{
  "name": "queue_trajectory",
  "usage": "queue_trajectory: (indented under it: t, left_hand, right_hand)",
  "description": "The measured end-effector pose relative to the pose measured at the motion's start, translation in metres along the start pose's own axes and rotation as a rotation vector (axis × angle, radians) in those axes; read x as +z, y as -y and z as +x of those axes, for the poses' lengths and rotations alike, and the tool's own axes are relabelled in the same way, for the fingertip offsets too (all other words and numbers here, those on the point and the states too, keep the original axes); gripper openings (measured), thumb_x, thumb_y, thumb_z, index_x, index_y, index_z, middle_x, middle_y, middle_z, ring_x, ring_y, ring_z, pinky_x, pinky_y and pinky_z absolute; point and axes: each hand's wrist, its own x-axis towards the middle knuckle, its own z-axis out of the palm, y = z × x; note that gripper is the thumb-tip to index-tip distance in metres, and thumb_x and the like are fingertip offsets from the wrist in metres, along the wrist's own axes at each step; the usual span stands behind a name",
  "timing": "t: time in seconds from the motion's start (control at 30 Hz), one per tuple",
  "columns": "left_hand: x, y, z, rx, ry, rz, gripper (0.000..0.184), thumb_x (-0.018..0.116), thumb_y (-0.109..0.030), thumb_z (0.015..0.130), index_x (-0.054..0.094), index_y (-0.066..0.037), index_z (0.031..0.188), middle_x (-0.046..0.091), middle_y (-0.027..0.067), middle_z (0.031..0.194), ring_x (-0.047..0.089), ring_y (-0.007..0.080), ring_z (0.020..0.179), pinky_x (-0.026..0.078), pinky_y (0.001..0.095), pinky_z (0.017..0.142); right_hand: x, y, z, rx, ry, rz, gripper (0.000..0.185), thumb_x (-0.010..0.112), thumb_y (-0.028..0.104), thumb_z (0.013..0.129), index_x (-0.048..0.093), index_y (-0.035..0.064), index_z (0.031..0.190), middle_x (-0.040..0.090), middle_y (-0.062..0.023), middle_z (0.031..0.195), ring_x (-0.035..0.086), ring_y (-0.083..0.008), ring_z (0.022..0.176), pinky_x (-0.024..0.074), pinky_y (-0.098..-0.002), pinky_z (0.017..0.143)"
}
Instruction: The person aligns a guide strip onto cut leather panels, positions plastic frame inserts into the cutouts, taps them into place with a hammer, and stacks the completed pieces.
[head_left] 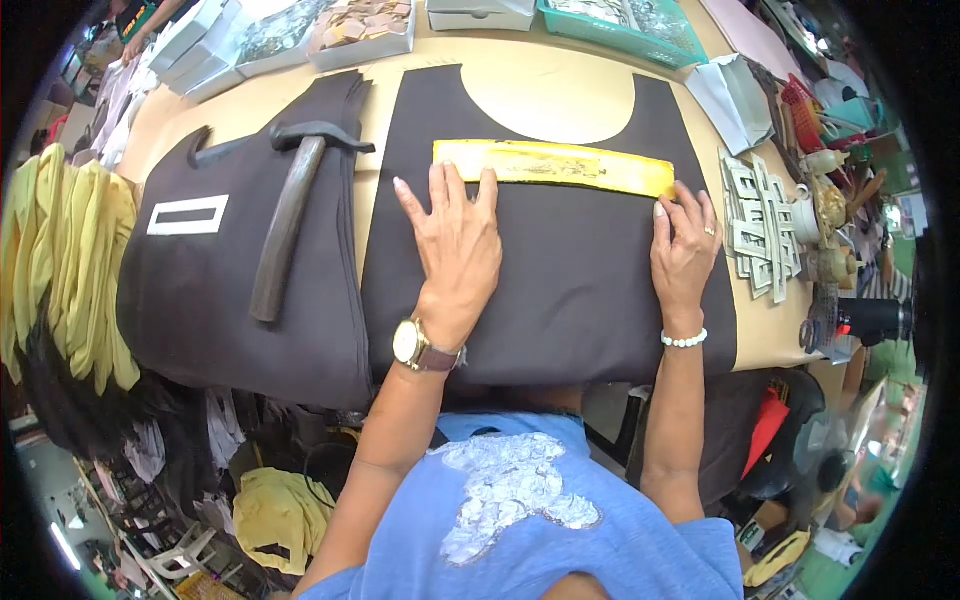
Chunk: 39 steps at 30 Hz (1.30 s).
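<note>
A yellow strip [555, 167] with worn marks lies across the chest of a dark cloth piece [560, 290] with a scooped neckline. My left hand [455, 240] rests on the cloth with its fingers spread, the fingertips at the strip's lower left edge. At the strip's right end, my right hand [687, 245] has its thumb and fingers closed around the corner. To the left lies a stack of dark cloth pieces [200, 300], bearing a hammer [290, 220] and a white rectangular frame [188, 216].
Boxes of small parts [362, 30] and a green tray [630, 25] line the table's far side. Pale cut-out letter templates [760, 225] lie at the right. Yellow cloths [60, 260] hang at the left edge. Part of another person [145, 30] shows at the upper left.
</note>
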Motion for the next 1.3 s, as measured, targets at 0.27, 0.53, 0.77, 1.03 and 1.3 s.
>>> queue_trajectory:
  t: [0.27,0.53,0.77,1.03,1.3]
  left_hand:
    - [0.007,-0.011,0.024,0.078,0.033,0.046,0.014,0.053,-0.013,0.08,0.062,-0.005,0.087,0.06,0.01,0.082,0.059,0.0259,0.082,0.041,0.0513,0.09]
    - [-0.014,-0.004,0.088,0.292,0.545,0.048,0.024,0.05,-0.015,0.081,0.069,-0.004,0.09,0.068,0.0156,0.091,0.067,0.0301,0.085,0.052,0.0391,0.077]
    - [-0.02,0.037,0.125,0.576,0.767,-0.167,0.033,0.052,-0.016,0.082,0.064,-0.02,0.112,0.064,0.0135,0.105,0.06,0.033,0.096,0.047,0.0398,0.086]
    - [-0.014,0.055,0.128,0.492,0.775,-0.434,0.038,0.062,-0.001,0.071,0.067,-0.016,0.106,0.065,0.0147,0.081,0.063,0.0237,0.074,0.05,0.0342,0.069]
    - [-0.004,0.069,0.129,0.327,0.877,-0.712,0.035,0.065,0.002,0.068,0.067,-0.006,0.103,0.065,0.0078,0.088,0.061,0.0164,0.082,0.05,0.0282,0.074]
  right_hand:
    - [-0.001,0.004,0.0,-0.054,0.062,-0.137,0.031,0.053,0.029,0.088,0.06,0.0087,0.111,0.06,-0.0079,0.118,0.049,-0.0302,0.114,0.027,-0.0559,0.1]
    - [-0.011,0.015,0.004,-0.035,0.239,-0.183,0.036,0.05,0.036,0.09,0.056,0.0143,0.118,0.053,-0.0098,0.113,0.048,-0.0278,0.113,0.0259,-0.0611,0.099]
    - [-0.037,-0.049,0.005,0.037,-0.138,0.139,0.024,0.061,0.017,0.081,0.064,0.0048,0.102,0.061,-0.0099,0.101,0.056,-0.027,0.098,0.039,-0.0384,0.089]
    - [-0.085,-0.154,-0.053,0.43,-0.211,-0.068,0.024,0.061,0.008,0.078,0.064,0.0013,0.1,0.061,-0.0123,0.104,0.057,-0.0281,0.1,0.0434,-0.0373,0.087]
    - [-0.088,-0.177,-0.061,0.488,-0.146,0.117,0.025,0.062,0.008,0.08,0.063,-0.0022,0.103,0.064,-0.0163,0.099,0.062,-0.028,0.093,0.0463,-0.0342,0.084]
